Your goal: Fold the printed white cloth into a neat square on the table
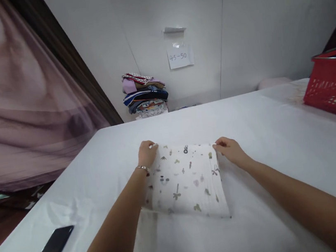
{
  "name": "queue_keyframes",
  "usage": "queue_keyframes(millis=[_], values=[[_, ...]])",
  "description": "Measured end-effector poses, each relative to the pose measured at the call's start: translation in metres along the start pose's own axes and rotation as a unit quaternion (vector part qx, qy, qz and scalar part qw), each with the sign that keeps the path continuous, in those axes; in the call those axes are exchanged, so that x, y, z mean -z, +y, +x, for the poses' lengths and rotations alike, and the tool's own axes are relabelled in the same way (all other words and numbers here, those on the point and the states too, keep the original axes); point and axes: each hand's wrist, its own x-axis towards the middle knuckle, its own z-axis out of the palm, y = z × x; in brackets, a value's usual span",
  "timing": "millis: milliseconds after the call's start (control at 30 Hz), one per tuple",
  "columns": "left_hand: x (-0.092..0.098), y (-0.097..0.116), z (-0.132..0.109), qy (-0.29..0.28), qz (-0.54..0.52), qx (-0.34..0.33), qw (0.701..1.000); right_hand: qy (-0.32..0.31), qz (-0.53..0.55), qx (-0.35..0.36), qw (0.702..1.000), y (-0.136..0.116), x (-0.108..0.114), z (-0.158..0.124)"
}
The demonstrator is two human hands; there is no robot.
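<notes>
Cloth (188,181), thin printed rectangle, flat; left hand (147,153), right hand (229,148) fingers pinching far corners.

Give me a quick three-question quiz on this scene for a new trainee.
1. True or false: the left hand and the right hand each hold a far corner of the printed cloth.
2. What stands against the far wall? A: a stack of folded clothes. B: a kettle. C: a ladder.
3. Fill in: the paper note reads ____.
Key: 1 true; 2 A; 3 45-50.
</notes>
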Motion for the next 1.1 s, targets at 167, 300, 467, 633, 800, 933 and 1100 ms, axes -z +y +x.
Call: queue_keyframes(millis=[167,300,467,633,800,933,1100], values=[[-0.012,0.004,0.004,-0.058,-0.003,0.073,0.996,-0.003,-0.056,-0.045,0.997,0.009,-0.005,0.013],[-0.02,0.002,0.003,-0.076,-0.007,0.079,0.994,-0.018,-0.087,-0.054,0.995,0.011,-0.006,0.015],[-0.014,-0.004,0.002,-0.053,-0.029,0.085,0.995,0.025,-0.061,0.005,0.998,0.005,-0.007,0.014],[-0.003,0.011,-0.006,-0.022,-0.003,-0.104,0.994,-0.026,-0.113,-0.013,0.993,0.003,-0.009,0.015],[-0.006,0.045,-0.017,-0.167,0.065,-0.306,0.935,-0.059,-0.181,0.057,0.98,-0.004,-0.012,0.015],[-0.009,0.061,-0.013,-0.185,0.084,-0.299,0.932,-0.09,-0.225,0.119,0.963,-0.01,-0.015,0.016],[-0.017,0.065,-0.001,-0.172,0.019,-0.21,0.962,-0.055,-0.212,0.084,0.972,-0.012,-0.015,0.023]])
